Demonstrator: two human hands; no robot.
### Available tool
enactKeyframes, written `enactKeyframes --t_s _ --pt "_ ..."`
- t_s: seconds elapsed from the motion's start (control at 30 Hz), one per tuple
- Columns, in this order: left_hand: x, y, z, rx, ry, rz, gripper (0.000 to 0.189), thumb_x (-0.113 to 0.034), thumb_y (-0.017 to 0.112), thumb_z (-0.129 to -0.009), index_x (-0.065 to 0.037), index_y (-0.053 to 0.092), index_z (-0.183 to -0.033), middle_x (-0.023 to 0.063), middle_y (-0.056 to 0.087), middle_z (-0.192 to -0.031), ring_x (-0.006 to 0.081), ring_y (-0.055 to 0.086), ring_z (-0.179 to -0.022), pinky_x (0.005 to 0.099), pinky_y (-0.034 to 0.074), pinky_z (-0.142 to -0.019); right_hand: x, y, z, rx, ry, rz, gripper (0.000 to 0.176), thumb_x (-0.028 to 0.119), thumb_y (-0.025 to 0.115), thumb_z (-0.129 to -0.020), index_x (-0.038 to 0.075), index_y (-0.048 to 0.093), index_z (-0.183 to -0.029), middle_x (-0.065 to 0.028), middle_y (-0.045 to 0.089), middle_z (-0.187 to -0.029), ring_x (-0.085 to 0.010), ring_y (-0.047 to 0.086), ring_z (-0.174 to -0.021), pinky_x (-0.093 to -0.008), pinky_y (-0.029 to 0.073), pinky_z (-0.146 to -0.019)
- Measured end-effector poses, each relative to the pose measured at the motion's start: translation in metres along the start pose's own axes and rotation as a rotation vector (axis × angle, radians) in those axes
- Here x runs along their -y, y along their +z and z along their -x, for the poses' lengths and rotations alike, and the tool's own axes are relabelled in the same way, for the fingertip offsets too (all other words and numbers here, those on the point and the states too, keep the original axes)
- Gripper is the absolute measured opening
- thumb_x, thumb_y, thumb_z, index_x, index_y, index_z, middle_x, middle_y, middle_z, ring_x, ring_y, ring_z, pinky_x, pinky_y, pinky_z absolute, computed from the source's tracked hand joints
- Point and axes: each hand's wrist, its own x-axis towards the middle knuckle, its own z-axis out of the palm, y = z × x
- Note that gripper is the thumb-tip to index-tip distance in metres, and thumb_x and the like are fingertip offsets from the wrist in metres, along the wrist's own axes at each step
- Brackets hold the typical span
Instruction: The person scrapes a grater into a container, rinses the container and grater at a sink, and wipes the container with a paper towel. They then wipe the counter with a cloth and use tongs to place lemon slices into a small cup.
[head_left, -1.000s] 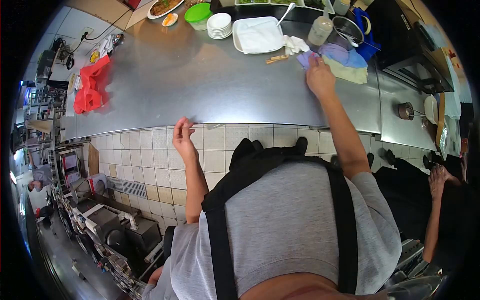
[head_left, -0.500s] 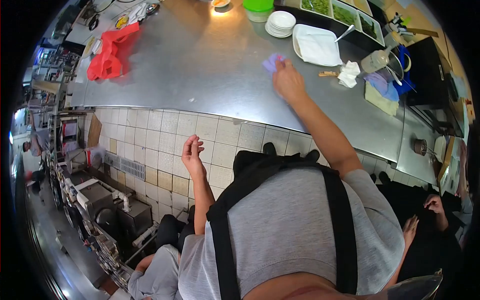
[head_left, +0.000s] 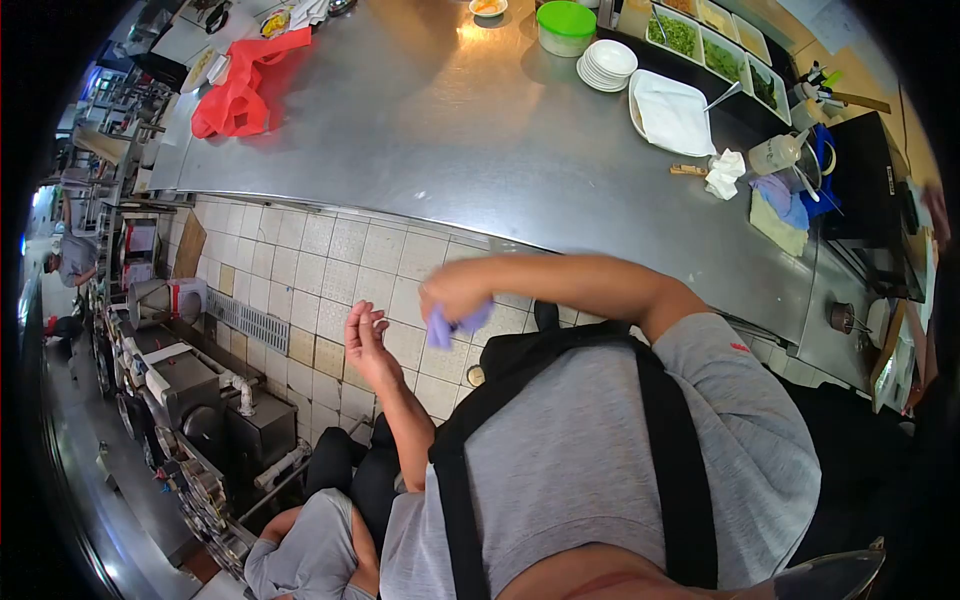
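My right hand [head_left: 455, 288] is closed round a purple cloth [head_left: 450, 328], held in front of my body over the tiled floor, off the steel counter [head_left: 430, 130]. The cloth hangs below the fist, and both are slightly blurred. To its left, my left hand [head_left: 368, 342] is raised with the fingers loosely curled and apart. Nothing shows in it. A crumpled white paper napkin [head_left: 724, 174] and a white rectangular plate [head_left: 670, 112] lined with paper lie farther off on the counter.
On the counter are a red plastic bag [head_left: 250, 85], a green-lidded tub [head_left: 566, 25], stacked small white plates [head_left: 607, 65], trays of chopped greens [head_left: 722, 56], a squeeze bottle [head_left: 775, 154] and folded cloths [head_left: 778, 220]. Another person in grey [head_left: 315, 550] is close at my left.
My right hand has come off the counter with the purple cloth, moving left and toward my body, close to my left hand. The view has shifted slightly.
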Motion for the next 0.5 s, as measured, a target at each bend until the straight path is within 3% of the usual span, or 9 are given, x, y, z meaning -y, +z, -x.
enactKeyframes --t_s 0.1,0.13,0.17,0.23,0.27,0.33,0.4,0.43,0.5 --pt "-0.007 -0.016 -0.01 -0.064 0.026 0.052 0.024 -0.013 0.057 -0.092 -0.001 0.059 -0.112 0.0077 0.064 -0.104 0.0132 0.059 -0.086 0.0249 0.047 -0.07 0.003 -0.031 0.051 -0.217 -0.053 -0.197 0.038 0.008 0.059 -0.071 0.014 0.067 -0.108 -0.011 0.063 -0.106 -0.0251 0.061 -0.093 -0.0384 0.048 -0.085" --pt "-0.006 -0.02 -0.009 -0.086 0.022 0.065 0.024 -0.014 0.057 -0.092 -0.001 0.058 -0.112 0.0077 0.063 -0.104 0.0134 0.059 -0.086 0.0252 0.047 -0.071 -0.015 -0.062 0.069 -0.321 0.078 -0.061 0.04 0.007 0.058 -0.072 0.014 0.066 -0.111 -0.0106 0.062 -0.107 -0.0252 0.061 -0.095 -0.0383 0.049 -0.085" --pt "-0.002 -0.024 -0.008 -0.092 0.001 0.073 0.025 -0.014 0.056 -0.092 -0.001 0.058 -0.113 0.0078 0.063 -0.104 0.0135 0.059 -0.087 0.0255 0.047 -0.071 -0.022 -0.096 0.094 -0.382 0.289 -0.293 0.044 0.007 0.058 -0.073 0.014 0.064 -0.115 -0.0101 0.062 -0.109 -0.0253 0.061 -0.096 -0.0379 0.05 -0.085" --pt "0.011 -0.034 -0.005 -0.103 -0.04 0.082 0.025 -0.015 0.056 -0.092 -0.001 0.058 -0.113 0.008 0.063 -0.105 0.0137 0.059 -0.087 0.026 0.047 -0.072 -0.069 -0.143 0.137 -0.656 0.51 0.141 0.045 0.004 0.052 -0.076 0.014 0.062 -0.119 -0.0126 0.061 -0.113 -0.0281 0.061 -0.097 -0.0387 0.049 -0.086" --pt "0.016 -0.035 -0.001 -0.107 -0.054 0.077 0.025 -0.015 0.056 -0.092 -0.002 0.058 -0.114 0.0077 0.063 -0.106 0.0135 0.059 -0.087 0.026 0.047 -0.071 -0.127 -0.148 0.167 -0.786 0.385 0.434 0.045 0.002 0.05 -0.076 0.014 0.061 -0.119 -0.0146 0.06 -0.111 -0.0314 0.058 -0.099 -0.0395 0.048 -0.087" --pt "0.031 -0.042 0.005 -0.088 -0.105 0.053 0.027 -0.017 0.057 -0.092 -0.003 0.058 -0.115 0.0083 0.062 -0.109 0.0138 0.059 -0.089 0.0267 0.047 -0.073 -0.125 -0.117 0.203 -0.791 0.527 0.67 0.038 0.004 0.051 -0.077 0.015 0.065 -0.111 -0.0123 0.062 -0.104 -0.031 0.06 -0.093 -0.0387 0.049 -0.082" --pt "0.036 -0.042 0.011 -0.105 -0.151 0.039 0.026 -0.016 0.058 -0.091 -0.003 0.059 -0.113 0.0059 0.064 -0.105 0.0126 0.059 -0.087 0.0257 0.046 -0.071 -0.09 -0.064 0.227 -0.678 0.397 0.557 0.035 0.001 0.052 -0.075 0.014 0.064 -0.105 -0.0132 0.057 -0.105 -0.0338 0.054 -0.097 -0.0421 0.045 -0.085" --pt "0.039 -0.043 0.014 -0.106 -0.168 0.033 0.025 -0.016 0.059 -0.091 -0.003 0.059 -0.113 0.0057 0.064 -0.104 0.0124 0.059 -0.086 0.0255 0.046 -0.071 -0.053 -0.04 0.235 -0.484 0.555 0.286 0.029 0.001 0.054 -0.074 0.014 0.064 -0.098 -0.0112 0.057 -0.102 -0.0332 0.054 -0.096 -0.0416 0.045 -0.081" --pt "0.04 -0.047 0.016 -0.113 -0.188 0.017 0.025 -0.016 0.059 -0.091 -0.003 0.06 -0.112 0.0053 0.064 -0.102 0.012 0.059 -0.085 0.0251 0.046 -0.071 0.003 0.007 0.267 -0.342 0.413 0.208 0.018 0.005 0.058 -0.073 0.014 0.065 -0.087 -0.0109 0.058 -0.093 -0.0315 0.056 -0.089 -0.042 0.046 -0.075"
